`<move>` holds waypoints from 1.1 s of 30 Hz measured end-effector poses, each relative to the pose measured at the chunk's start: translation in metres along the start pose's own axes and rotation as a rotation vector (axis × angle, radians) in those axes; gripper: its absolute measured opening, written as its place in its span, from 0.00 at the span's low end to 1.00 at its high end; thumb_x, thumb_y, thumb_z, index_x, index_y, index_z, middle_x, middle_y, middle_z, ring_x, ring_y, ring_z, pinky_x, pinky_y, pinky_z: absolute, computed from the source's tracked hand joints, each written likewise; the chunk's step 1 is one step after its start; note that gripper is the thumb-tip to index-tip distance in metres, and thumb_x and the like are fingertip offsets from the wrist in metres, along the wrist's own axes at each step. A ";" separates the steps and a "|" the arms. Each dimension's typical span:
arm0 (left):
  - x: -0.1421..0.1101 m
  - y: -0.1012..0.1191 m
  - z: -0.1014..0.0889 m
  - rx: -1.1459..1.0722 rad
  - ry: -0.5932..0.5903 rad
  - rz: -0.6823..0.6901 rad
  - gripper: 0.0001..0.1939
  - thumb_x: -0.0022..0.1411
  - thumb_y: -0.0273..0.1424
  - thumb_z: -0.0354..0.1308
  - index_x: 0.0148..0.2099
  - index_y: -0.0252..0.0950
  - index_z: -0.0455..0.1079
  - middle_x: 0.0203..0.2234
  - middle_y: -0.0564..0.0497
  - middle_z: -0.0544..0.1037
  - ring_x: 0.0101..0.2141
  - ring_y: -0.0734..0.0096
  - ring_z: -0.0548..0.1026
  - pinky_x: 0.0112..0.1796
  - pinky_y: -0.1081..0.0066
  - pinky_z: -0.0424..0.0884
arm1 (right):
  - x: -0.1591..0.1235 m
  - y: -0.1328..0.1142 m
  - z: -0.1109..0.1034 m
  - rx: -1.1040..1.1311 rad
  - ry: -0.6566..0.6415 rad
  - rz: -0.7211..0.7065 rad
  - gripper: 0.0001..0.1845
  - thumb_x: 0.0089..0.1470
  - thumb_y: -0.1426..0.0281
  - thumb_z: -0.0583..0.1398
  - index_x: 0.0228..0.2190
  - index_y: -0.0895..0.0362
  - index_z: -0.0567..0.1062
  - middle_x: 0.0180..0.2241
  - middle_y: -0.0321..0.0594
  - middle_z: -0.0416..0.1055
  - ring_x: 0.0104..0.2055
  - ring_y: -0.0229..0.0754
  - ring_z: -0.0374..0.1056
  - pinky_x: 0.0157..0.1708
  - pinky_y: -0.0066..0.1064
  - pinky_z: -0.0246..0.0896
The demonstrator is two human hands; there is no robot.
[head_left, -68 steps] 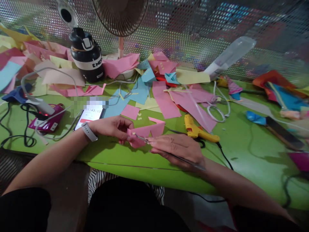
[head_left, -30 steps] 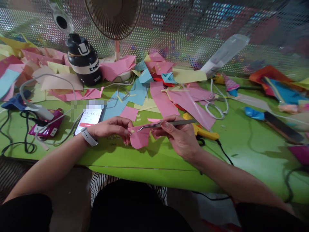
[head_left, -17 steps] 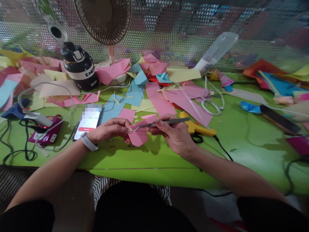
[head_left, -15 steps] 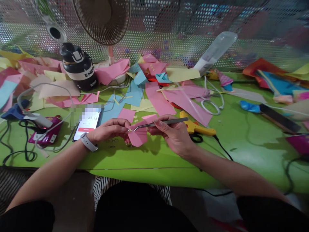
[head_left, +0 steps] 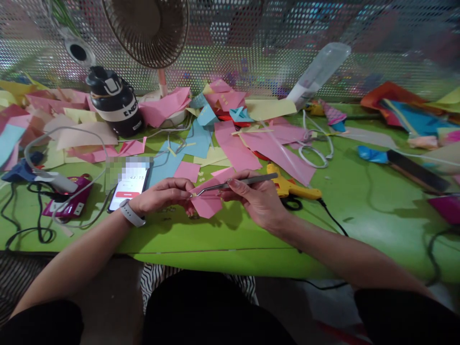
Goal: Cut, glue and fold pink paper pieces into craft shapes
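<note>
Green tabletop (head_left: pixel 381 220) first; dial laid over it, centre where the work is, 12 pointing away from the person. Fan (head_left: pixel 147 28) at 11, beyond the clutter. Black bottle (head_left: pixel 115 103) between 10 and 11, upright among loose coloured sheets. Clear bottle (head_left: pixel 321 69) between 1 and 2, tilted.

Right hand (head_left: pixel 257 201) at 3: fingers closed around the tweezers (head_left: pixel 251 179), thumb on the upper side; fingertips close to the paper's right end, contact unclear. Left hand (head_left: pixel 165 194) at 9: thumb and fingers nearly together, pinching the left edge of the folded pink paper (head_left: pixel 208 207). Phone (head_left: pixel 124 195) just past 9, beside the left wrist. Yellow glue gun (head_left: pixel 296 190) at 3, beyond the right hand.

Pink paper at dead centre, held between the hands. Tweezers slant across it, tips toward 9, at a small yellow piece (head_left: pixel 194 194) by the left fingertips. Cannot tell whether the tips grip it.

Step in hand, my judgement: fine tweezer work at the paper's left edge. Next move probably calls for a steady left pinch and small, light tip control, sparing the thin paper a crease.
</note>
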State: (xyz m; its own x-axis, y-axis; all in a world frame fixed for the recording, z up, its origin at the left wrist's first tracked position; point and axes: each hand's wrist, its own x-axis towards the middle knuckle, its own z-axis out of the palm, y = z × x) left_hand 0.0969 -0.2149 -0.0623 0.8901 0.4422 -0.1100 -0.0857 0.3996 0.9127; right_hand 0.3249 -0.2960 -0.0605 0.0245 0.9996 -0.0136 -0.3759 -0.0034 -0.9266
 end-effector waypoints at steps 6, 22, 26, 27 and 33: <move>0.000 -0.001 -0.001 0.025 -0.014 0.000 0.09 0.63 0.33 0.64 0.38 0.31 0.75 0.30 0.46 0.81 0.31 0.71 0.80 0.37 0.70 0.75 | 0.000 0.002 -0.003 -0.042 0.011 0.001 0.15 0.44 0.59 0.73 0.29 0.55 0.78 0.26 0.34 0.79 0.27 0.40 0.79 0.31 0.30 0.80; -0.001 0.002 0.002 0.196 0.026 -0.010 0.13 0.64 0.38 0.63 0.39 0.31 0.75 0.32 0.46 0.81 0.34 0.66 0.81 0.41 0.65 0.76 | -0.001 0.001 -0.001 -0.052 0.087 0.019 0.15 0.43 0.60 0.73 0.29 0.55 0.79 0.26 0.37 0.80 0.25 0.41 0.78 0.30 0.32 0.79; 0.000 0.004 0.002 0.298 0.030 0.042 0.13 0.66 0.38 0.61 0.40 0.31 0.75 0.34 0.45 0.81 0.37 0.66 0.80 0.43 0.65 0.74 | 0.001 0.000 -0.001 -0.024 0.119 0.014 0.15 0.41 0.62 0.74 0.29 0.56 0.79 0.26 0.37 0.80 0.25 0.42 0.78 0.30 0.33 0.79; 0.000 0.004 0.002 0.323 0.022 0.059 0.13 0.66 0.38 0.62 0.40 0.31 0.75 0.35 0.45 0.81 0.38 0.66 0.79 0.44 0.66 0.74 | 0.001 0.000 -0.002 -0.022 0.124 0.017 0.15 0.40 0.62 0.74 0.29 0.56 0.79 0.26 0.37 0.80 0.25 0.42 0.78 0.30 0.33 0.79; 0.001 -0.001 0.001 0.340 0.029 0.062 0.11 0.60 0.32 0.67 0.42 0.32 0.73 0.39 0.46 0.79 0.39 0.68 0.77 0.42 0.68 0.72 | 0.003 0.002 -0.003 -0.041 0.114 0.020 0.16 0.41 0.60 0.74 0.29 0.55 0.78 0.26 0.37 0.79 0.28 0.44 0.79 0.32 0.36 0.80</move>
State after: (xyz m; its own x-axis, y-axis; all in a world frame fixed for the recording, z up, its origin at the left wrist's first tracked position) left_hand 0.0986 -0.2160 -0.0630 0.8742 0.4822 -0.0569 0.0190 0.0832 0.9964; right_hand 0.3270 -0.2933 -0.0640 0.1234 0.9897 -0.0730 -0.3391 -0.0271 -0.9404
